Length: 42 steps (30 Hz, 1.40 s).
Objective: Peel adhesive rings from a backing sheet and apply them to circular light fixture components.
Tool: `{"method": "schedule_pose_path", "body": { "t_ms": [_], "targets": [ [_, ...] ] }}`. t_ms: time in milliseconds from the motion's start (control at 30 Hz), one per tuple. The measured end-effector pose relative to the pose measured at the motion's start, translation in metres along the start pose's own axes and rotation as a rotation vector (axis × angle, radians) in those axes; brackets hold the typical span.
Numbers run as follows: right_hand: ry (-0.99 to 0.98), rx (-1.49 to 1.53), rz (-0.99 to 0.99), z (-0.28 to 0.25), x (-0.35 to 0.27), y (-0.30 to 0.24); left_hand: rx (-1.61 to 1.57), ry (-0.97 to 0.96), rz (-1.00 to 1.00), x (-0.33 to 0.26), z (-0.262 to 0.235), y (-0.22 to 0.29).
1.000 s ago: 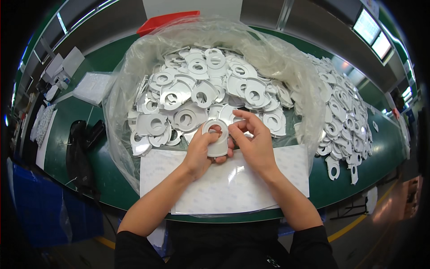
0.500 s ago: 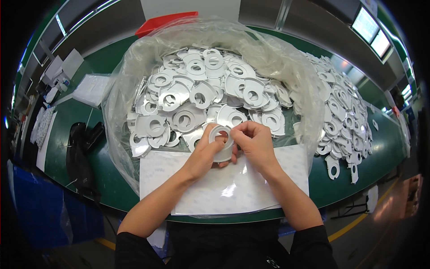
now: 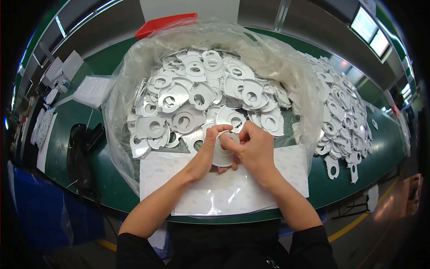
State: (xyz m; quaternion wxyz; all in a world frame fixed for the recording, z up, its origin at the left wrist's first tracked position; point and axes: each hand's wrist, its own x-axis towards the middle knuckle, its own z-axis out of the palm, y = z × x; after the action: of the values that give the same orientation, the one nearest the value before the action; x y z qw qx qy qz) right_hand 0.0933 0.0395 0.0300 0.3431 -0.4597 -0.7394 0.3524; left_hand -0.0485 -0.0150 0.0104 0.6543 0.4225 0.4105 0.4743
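Between my hands, above the white sheets, is a white plastic part point(image 3: 222, 157) with a ring-shaped opening. My left hand point(image 3: 204, 152) is closed round its left side, with fingertips showing beneath its lower edge. My right hand point(image 3: 254, 150) has its fingers curled at the part's upper right, and the thumb reaches across the opening. Whether the right fingers pinch anything small is hidden. Just beyond the hands, a big heap of similar white plastic parts point(image 3: 183, 119) lies in an opened clear plastic bag point(image 3: 127, 71).
White sheets point(image 3: 215, 197) lie under my forearms at the front edge of the green table point(image 3: 121, 177). A second pile of white parts point(image 3: 338, 116) spreads at the right. A black tool with a cable point(image 3: 79, 157) lies at the left. A red tray point(image 3: 165, 24) stands behind the bag.
My right thumb has moved from the part's upper right edge leftward over its opening. The left hand has shifted its grip, its thumb now lying along the part's left side.
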Motion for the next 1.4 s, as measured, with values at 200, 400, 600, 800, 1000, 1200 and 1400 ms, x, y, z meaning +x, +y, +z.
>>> {"method": "schedule_pose_path", "body": {
  "t_ms": [200, 400, 600, 800, 1000, 1200, 1400],
  "targets": [
    [-0.062, -0.075, -0.155, -0.003, 0.001, 0.004, -0.127, 0.076, -0.076, 0.001, 0.002, 0.009],
    [-0.191, 0.056, -0.11, -0.015, 0.008, 0.006, -0.287, 0.03, -0.134, 0.003, -0.007, 0.01],
    [-0.152, 0.137, -0.067, -0.008, 0.008, 0.009, -0.258, -0.055, -0.114, 0.001, -0.012, 0.01],
    [0.119, 0.803, 0.11, -0.071, 0.033, 0.016, 0.265, 0.286, 0.432, -0.005, -0.039, 0.037],
    [0.664, 1.238, -0.048, -0.137, 0.05, 0.04, 1.397, 0.773, 0.684, -0.01, -0.078, 0.053],
    [0.219, 0.441, -0.165, -0.078, 0.028, 0.0, 1.434, 0.812, 0.692, -0.008, -0.082, 0.046],
    [-0.37, -0.158, -0.612, 0.011, -0.026, -0.018, 1.274, 0.973, 0.757, -0.007, -0.078, 0.052]
  ]
}}
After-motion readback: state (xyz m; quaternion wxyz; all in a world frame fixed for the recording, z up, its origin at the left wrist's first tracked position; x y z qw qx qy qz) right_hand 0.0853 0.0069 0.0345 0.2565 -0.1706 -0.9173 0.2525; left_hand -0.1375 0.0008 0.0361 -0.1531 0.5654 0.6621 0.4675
